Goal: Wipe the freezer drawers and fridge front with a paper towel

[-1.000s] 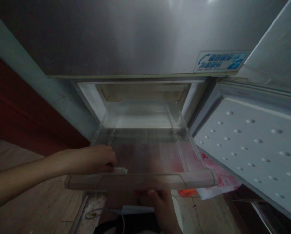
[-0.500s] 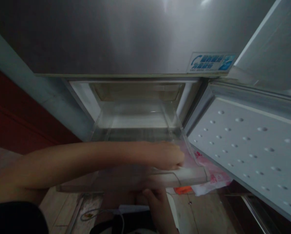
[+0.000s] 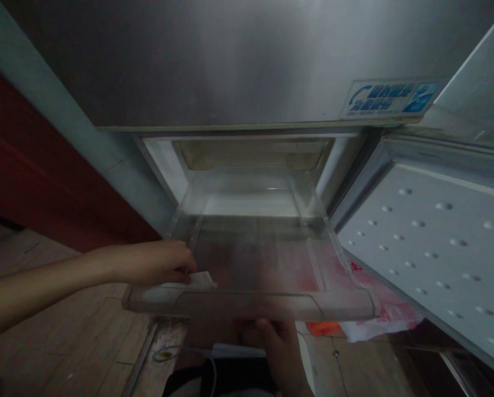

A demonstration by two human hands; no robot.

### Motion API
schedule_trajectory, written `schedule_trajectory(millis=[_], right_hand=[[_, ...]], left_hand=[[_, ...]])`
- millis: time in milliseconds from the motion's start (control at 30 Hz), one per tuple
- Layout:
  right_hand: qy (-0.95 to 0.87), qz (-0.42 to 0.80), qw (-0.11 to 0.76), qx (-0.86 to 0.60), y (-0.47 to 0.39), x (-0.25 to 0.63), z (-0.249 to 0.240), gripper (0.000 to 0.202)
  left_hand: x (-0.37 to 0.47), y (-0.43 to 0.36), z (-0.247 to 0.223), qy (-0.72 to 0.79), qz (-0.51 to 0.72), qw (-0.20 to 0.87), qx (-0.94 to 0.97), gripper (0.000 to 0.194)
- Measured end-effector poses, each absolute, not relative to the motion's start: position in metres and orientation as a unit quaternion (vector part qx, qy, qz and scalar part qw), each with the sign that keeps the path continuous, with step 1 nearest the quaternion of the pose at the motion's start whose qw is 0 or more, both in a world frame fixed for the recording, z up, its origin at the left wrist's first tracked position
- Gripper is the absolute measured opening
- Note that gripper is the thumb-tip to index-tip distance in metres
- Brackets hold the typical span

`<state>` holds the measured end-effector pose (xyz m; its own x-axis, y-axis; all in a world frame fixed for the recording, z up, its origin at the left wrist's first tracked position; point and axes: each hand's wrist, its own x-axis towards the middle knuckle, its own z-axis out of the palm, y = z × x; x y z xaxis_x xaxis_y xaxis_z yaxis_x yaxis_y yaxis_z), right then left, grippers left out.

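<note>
White and slab-shaped, a device point(image 3: 236, 350) with a cable lies nearest, at the lap. Just beyond it, the right hand point(image 3: 282, 347) is placed at the drawer's near edge, its thumb below the front; whether that edge is gripped cannot be told, as the fingers are blurred behind plastic. A white cloth point(image 3: 202, 280) is pinched in the left hand point(image 3: 164, 262), just inside the front of the clear drawer point(image 3: 338, 306), toward its left end. The drawer is pulled well out but not removed; how much of it has been wiped cannot be told. Its middle and right are unobstructed, though the raised front and side walls bound any movement. Outside, a pink-and-white plastic bag point(image 3: 366, 328) crowds the right, below the open freezer door point(image 3: 437, 253). Little room is left beside the pale wall at left. Farther back stands the freezer compartment point(image 3: 251, 154).
</note>
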<state>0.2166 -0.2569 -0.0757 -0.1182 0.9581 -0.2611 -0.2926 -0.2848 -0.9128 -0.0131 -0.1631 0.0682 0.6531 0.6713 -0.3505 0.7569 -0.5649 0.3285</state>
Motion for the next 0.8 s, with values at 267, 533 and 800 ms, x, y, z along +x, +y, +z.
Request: schedule_trajectory(millis=[267, 533, 800], right_hand=[[-0.37, 0.638, 0.476, -0.479, -0.258, 0.218, -0.073, 0.022], [-0.361, 0.653, 0.458, -0.483, -0.256, 0.218, -0.058, 0.02], [-0.363, 0.657, 0.466, -0.467, -0.256, 0.22, -0.06, 0.023]], left_hand=[[0.089, -0.137, 0.064, 0.262, -0.173, 0.171, 0.934, 0.017], [0.169, -0.131, 0.073, 0.181, -0.094, 0.139, 0.969, 0.022], [0.091, -0.139, 0.059, 0.254, -0.15, 0.122, 0.948, 0.017]])
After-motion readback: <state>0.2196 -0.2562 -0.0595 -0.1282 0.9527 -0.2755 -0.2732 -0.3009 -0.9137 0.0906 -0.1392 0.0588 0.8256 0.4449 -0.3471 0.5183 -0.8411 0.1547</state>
